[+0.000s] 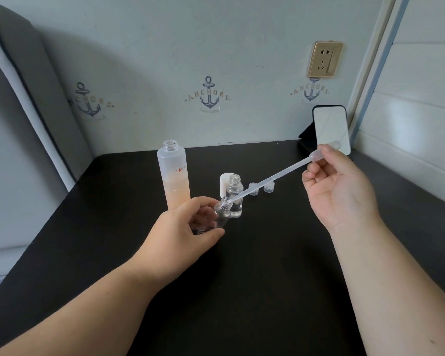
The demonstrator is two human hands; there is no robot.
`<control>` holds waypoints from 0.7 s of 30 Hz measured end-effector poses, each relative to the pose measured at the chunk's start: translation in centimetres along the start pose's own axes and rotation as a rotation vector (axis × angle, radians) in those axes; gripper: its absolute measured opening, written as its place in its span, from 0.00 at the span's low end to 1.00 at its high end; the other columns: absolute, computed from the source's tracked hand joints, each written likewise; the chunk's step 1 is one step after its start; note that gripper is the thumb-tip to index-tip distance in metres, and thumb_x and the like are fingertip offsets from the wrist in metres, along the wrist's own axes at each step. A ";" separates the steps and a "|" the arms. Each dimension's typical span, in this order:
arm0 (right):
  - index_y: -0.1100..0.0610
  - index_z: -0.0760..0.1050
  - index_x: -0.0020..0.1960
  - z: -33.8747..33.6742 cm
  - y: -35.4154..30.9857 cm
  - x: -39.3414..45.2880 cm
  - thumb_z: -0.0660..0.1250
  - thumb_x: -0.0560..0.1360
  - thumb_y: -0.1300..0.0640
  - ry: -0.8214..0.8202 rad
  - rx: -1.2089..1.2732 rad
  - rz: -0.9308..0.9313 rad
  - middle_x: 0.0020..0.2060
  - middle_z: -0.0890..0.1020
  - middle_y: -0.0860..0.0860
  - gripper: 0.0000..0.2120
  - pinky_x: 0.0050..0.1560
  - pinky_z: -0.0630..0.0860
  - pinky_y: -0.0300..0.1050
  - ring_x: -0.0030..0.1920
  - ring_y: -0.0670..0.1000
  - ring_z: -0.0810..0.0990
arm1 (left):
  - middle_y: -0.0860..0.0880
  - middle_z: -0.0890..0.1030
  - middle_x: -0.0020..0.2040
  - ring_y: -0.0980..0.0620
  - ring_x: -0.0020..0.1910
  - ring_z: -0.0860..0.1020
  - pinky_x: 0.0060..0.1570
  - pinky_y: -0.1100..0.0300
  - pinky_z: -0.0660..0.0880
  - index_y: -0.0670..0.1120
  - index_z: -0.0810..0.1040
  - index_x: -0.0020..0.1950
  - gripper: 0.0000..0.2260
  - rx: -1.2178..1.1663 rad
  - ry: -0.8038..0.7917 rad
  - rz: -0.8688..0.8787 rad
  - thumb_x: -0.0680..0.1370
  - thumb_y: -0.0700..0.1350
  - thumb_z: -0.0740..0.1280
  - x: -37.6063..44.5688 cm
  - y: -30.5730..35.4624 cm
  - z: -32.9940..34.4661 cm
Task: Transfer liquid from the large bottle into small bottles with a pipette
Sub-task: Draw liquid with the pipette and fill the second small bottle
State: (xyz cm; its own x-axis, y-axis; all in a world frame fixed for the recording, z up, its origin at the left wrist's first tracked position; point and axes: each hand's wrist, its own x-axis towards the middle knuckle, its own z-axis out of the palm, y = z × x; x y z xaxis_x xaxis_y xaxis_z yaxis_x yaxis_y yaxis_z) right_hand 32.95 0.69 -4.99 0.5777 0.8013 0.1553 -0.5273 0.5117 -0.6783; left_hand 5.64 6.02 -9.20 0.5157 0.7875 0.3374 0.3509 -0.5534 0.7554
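Black table (267,253): clear pipette (270,179) tip inside tilted small bottle (222,213).

Two bare forearms, left hand (180,237) & right hand (342,191) bare too (short nails); small dark mark on right forearm.

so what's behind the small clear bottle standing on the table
A white cap stands right behind the small clear glass bottle, showing at its left; the cap's right and lower parts are covered by the bottle.
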 end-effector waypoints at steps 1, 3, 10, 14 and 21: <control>0.57 0.81 0.38 0.0 0.0 0.0 0.69 0.77 0.63 0.000 -0.004 -0.003 0.35 0.81 0.51 0.10 0.36 0.74 0.38 0.32 0.47 0.76 | 0.61 0.83 0.50 0.60 0.50 0.83 0.53 0.66 0.78 0.61 0.79 0.60 0.19 0.000 -0.001 -0.003 0.73 0.46 0.78 0.0 0.0 0.0; 0.56 0.82 0.38 0.1 0.0 -0.1 0.69 0.77 0.63 -0.006 -0.016 -0.003 0.35 0.81 0.51 0.10 0.36 0.74 0.38 0.33 0.47 0.76 | 0.62 0.83 0.50 0.61 0.50 0.83 0.53 0.67 0.79 0.61 0.79 0.60 0.19 0.000 -0.006 -0.010 0.73 0.47 0.78 -0.1 0.1 0.0; 0.55 0.84 0.36 0.1 0.1 -0.2 0.69 0.77 0.62 0.003 -0.051 0.011 0.36 0.82 0.50 0.12 0.35 0.72 0.36 0.32 0.45 0.75 | 0.62 0.83 0.50 0.61 0.50 0.83 0.53 0.69 0.77 0.61 0.79 0.60 0.19 -0.022 -0.003 -0.022 0.73 0.47 0.78 -0.1 0.1 0.0; 0.55 0.84 0.37 0.1 0.1 -0.2 0.70 0.77 0.63 0.009 -0.054 0.007 0.35 0.82 0.51 0.11 0.34 0.72 0.36 0.31 0.45 0.75 | 0.61 0.84 0.49 0.60 0.49 0.83 0.52 0.68 0.78 0.60 0.79 0.60 0.19 -0.039 -0.006 -0.026 0.73 0.45 0.78 -0.1 0.1 0.1; 0.57 0.84 0.39 0.0 0.1 -0.1 0.71 0.75 0.63 -0.007 -0.069 0.010 0.35 0.82 0.51 0.08 0.31 0.70 0.35 0.28 0.45 0.72 | 0.63 0.83 0.49 0.62 0.49 0.83 0.50 0.72 0.75 0.61 0.79 0.60 0.19 -0.019 -0.009 -0.015 0.73 0.46 0.78 -0.1 0.3 0.1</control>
State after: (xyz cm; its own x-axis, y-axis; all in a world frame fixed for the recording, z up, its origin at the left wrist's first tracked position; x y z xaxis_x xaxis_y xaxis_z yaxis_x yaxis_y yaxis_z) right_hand 32.83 0.64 -5.07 0.5683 0.8084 0.1533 -0.4883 0.4813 -0.7279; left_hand 5.78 5.78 -9.00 0.5173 0.7933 0.3211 0.3436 -0.5362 0.7710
